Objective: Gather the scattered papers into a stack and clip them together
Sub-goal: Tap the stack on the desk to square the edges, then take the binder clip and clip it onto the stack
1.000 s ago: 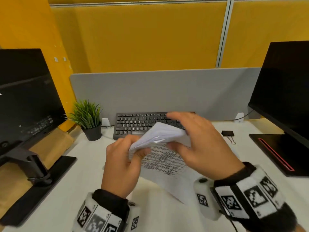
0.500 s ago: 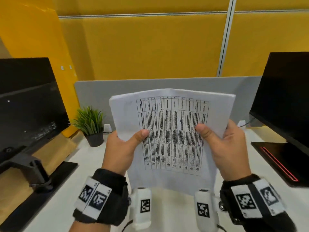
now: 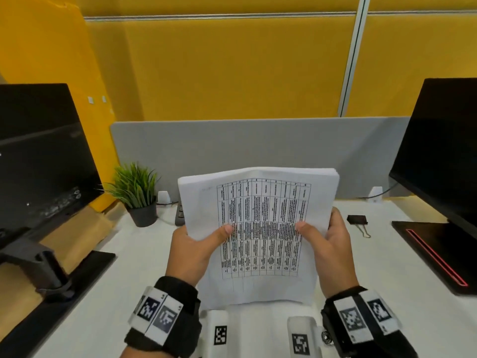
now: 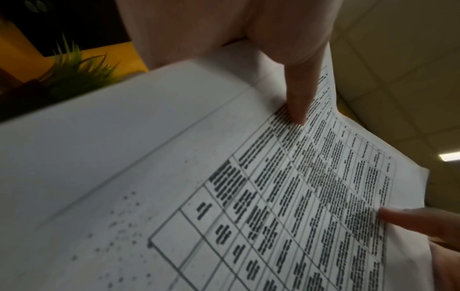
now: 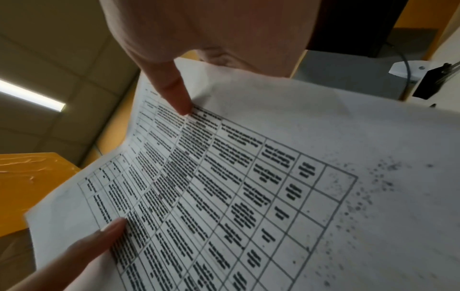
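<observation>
Left monitor (image 3: 44,161): dark screen on an arm at the far left of the desk (image 3: 124,280), well apart from the work
Potted plant (image 3: 136,192): stands by the grey divider (image 3: 258,143), left of the papers and clear of them
Keyboard (image 3: 180,213): only a corner shows; the raised sheets hide the rest
Left hand (image 3: 192,250): grasps the left edge of the paper stack (image 3: 260,228), thumb (image 3: 222,232) pressed on the printed table, the other fingers behind and out of sight; the left wrist view shows the thumb (image 4: 296,98) flat on the sheet
Paper stack: held up off the desk between both hands, roughly upright and leaning toward the divider, printed side facing the person; the upper edge looks fairly even with a slight hump, and several layers show at the top right corner
Why held so: likely to square the edges, since a grip on both sides lets the sheets be tapped or shuffled level
Right hand (image 3: 326,245): grips the right edge in mirror fashion, thumb (image 3: 307,229) on the front; the right wrist view shows the same pinch (image 5: 174,92)
Binder clip (image 3: 357,220): lies on the desk just right of the right hand, handles splayed, untouched
Progress: gathering seems done; clipping is not yet done
Right monitor (image 3: 444,156): dark, at the far right
</observation>
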### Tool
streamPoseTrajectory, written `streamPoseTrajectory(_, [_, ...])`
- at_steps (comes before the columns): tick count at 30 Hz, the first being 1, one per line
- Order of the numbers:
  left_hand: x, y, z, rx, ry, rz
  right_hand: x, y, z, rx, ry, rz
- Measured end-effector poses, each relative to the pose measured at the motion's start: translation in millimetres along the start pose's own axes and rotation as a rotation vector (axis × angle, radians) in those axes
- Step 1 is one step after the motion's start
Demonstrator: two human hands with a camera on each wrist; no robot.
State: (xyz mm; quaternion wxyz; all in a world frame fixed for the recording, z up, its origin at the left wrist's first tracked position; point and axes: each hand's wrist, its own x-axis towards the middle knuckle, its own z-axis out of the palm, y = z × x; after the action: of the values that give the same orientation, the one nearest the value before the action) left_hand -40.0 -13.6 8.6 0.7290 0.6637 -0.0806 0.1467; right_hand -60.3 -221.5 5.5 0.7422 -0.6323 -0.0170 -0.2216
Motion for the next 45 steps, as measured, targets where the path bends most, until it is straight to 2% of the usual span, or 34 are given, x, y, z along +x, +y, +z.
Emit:
streamPoseTrajectory(5, [4.1,-12.7,1.3,0.015,0.023,-0.035,-1.3,12.5,-6.7,-0.045,-0.007,0.044])
streamPoseTrajectory(8, [9.2,-15.8,-0.1,-0.001,0.004,0.008,27.8,1.3,-25.7,0.033,0.181,-0.006])
streamPoseTrajectory(10, [12.3,-17.3,0.7,-0.006,-0.010,0.035,75.1,6.4,-49.5,-0.050,0.325,0.099])
streamPoseTrajectory(11, [13.8,-17.5,1.8,0.000,-0.013,0.044,104.3,14.8,-63.6,-0.188,0.348,0.182])
streamPoseTrajectory(13, [14.7,-14.5,2.2,0.020,-0.015,0.063,153.8,38.0,-93.0,-0.617,0.229,0.375])
streamPoseTrajectory(15, [18.4,-12.8,2.0,0.044,-0.009,0.077,188.2,63.3,-118.8,-1.145,0.076,0.547])
streamPoseTrajectory(18, [23.6,-14.1,3.1,0.065,0.020,0.077,208.4,78.0,-137.4,-1.708,-0.122,0.651])
streamPoseTrajectory(20, [25.9,-15.6,4.1,0.077,0.052,0.074,222.2,88.8,-145.8,-1.817,-0.293,0.610])
streamPoseTrajectory(24, [27.5,-17.6,6.1,0.124,0.080,0.085,237.0,110.7,-149.8,-1.916,-0.402,0.661])
streamPoseTrajectory(29, [27.0,-18.2,6.3,0.064,0.065,0.068,233.2,108.3,-157.4,-1.713,-0.241,0.611])
streamPoseTrajectory(32, [24.9,-13.1,5.0,0.036,0.052,0.068,220.6,96.8,-155.7,-1.361,-0.030,0.536])
streamPoseTrajectory(35, [22.7,-8.2,2.7,-0.023,0.065,0.063,186.5,72.4,-140.1,-0.823,0.246,0.459])
streamPoseTrajectory(37, [19.2,-5.7,0.6,-0.037,0.066,0.053,156.1,51.2,-128.1,-0.606,0.326,0.404])
streamPoseTrajectory(40, [13.2,-1.1,-2.0,-0.028,0.081,0.028,110.1,14.1,-102.5,-0.412,0.173,0.288])
streamPoseTrajectory(43, [5.5,4.0,-1.2,-0.025,0.090,0.043,69.6,-23.6,-67.9,-0.463,-0.015,0.128])
streamPoseTrajectory(45, [-0.7,8.7,2.1,-0.030,0.095,0.065,45.5,-43.7,-44.9,-0.507,-0.061,-0.021])
